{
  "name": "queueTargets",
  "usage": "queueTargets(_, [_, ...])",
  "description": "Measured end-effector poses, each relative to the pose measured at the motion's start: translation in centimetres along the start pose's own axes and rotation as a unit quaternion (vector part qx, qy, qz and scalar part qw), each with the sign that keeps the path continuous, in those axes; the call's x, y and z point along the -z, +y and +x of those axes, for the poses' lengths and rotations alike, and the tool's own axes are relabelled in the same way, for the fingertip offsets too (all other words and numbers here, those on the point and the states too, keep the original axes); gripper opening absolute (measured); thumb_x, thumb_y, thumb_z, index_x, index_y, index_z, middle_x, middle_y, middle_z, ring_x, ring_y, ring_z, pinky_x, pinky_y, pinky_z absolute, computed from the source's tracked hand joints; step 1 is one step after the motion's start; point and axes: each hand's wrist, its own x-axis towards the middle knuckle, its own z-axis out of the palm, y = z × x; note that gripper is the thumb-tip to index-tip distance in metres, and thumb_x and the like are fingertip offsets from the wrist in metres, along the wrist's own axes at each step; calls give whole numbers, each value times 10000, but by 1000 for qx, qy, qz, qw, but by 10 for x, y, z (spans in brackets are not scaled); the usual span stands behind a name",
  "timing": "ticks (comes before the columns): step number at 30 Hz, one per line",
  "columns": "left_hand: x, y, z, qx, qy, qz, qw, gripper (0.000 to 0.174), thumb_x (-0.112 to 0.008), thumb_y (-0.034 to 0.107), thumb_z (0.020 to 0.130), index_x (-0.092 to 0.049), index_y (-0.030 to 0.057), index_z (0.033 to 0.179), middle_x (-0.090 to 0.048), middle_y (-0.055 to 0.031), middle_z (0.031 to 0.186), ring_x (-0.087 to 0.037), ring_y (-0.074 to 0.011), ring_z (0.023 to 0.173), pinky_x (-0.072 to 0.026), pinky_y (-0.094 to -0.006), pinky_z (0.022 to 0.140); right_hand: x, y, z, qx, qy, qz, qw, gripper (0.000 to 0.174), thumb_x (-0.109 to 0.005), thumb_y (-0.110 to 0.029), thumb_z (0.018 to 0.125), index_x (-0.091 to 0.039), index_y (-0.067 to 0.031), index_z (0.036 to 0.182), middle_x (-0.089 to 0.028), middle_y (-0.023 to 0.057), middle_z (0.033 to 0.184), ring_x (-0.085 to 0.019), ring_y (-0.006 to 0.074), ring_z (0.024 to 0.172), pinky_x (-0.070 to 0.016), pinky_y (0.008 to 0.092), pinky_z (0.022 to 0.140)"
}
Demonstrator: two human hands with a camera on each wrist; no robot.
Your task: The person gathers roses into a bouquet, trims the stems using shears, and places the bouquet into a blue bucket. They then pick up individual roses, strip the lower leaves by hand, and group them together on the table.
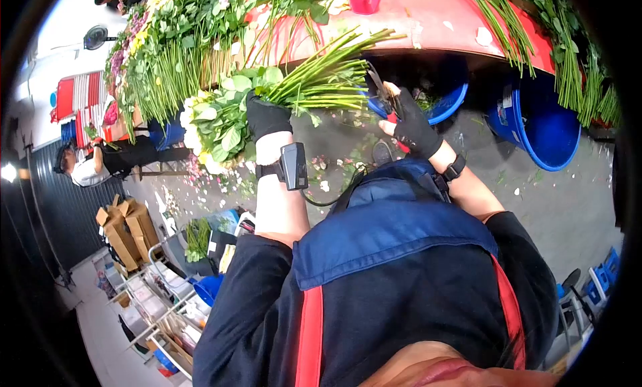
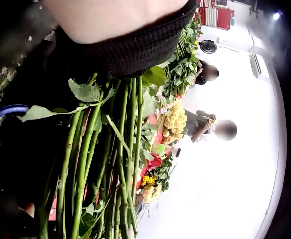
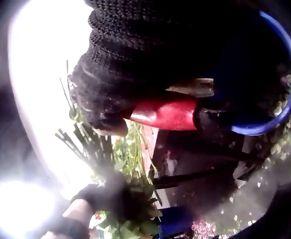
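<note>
While left hand (image 1: 267, 117) grips stems (image 1: 324, 79), right hand (image 1: 413, 127) holds shears (image 1: 380, 89)

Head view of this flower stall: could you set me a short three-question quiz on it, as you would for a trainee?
1. True or false: the left hand grips a bunch of green stems.
2. What does the right hand hold? A) a paper cup B) red-handled shears C) a roll of tape
3. Fill in: the bucket on the floor at the right is ____ in colour.

Key: 1 true; 2 B; 3 blue.
</note>
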Motion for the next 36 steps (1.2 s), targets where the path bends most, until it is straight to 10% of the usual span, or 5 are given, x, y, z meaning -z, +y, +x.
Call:
queueTargets(7, [9, 36, -9, 54, 18, -107, 993, 172, -457, 43, 902, -592, 39, 1009, -644, -74, 935, -603, -191, 795, -495, -311, 756, 0, -29, 7, -149, 14, 119, 982, 409, -649, -63, 786, -594, -8, 1187, -644, 36, 917, -540, 81, 827, -450, 252, 791])
queueTargets(16, [9, 30, -17, 87, 70, -4, 994, 237, -395, 164, 954, -588, 40, 1014, -641, -92, 910, -602, -195, 786, -490, -290, 721, 5, -9, 40, 39, -52, -124, 990, 837, -744, -232, 676, -348, -28, 1385, -464, 197, 1273, -460, 318, 1190, -363, 371, 1011])
queueTargets(28, [-14, -20, -3, 97, 105, -102, 985, 176, -509, 207, 904, -606, 64, 879, -637, -64, 831, -593, -205, 705, -481, -319, 688, -5, -10, 16, -14, 16, -44, 999, 420, -662, -68, 712, -598, -27, 1126, -594, 23, 752, -539, 125, 632, -459, 263, 633])
queueTargets(30, [-12, -12, -4, 112, 91, 32, 989, 129, -551, 174, 883, -595, 53, 886, -630, -67, 834, -588, -206, 699, -483, -327, 677, 3, -9, 11, -62, -40, -32, 997, 568, -698, -107, 707, -513, -12, 1235, -599, 111, 969, -578, 202, 871, -462, 321, 806])
queueTargets(36, [-28, -28, 3, 207, 212, -471, 831, 198, -654, 153, 793, -575, 15, 912, -601, -62, 856, -586, -217, 714, -488, -342, 675, 3, -35, 40, -91, -121, -13, 988, 763, -716, -214, 716, -370, 20, 1354, -479, 224, 1280, -469, 308, 1203, -361, 375, 1011])
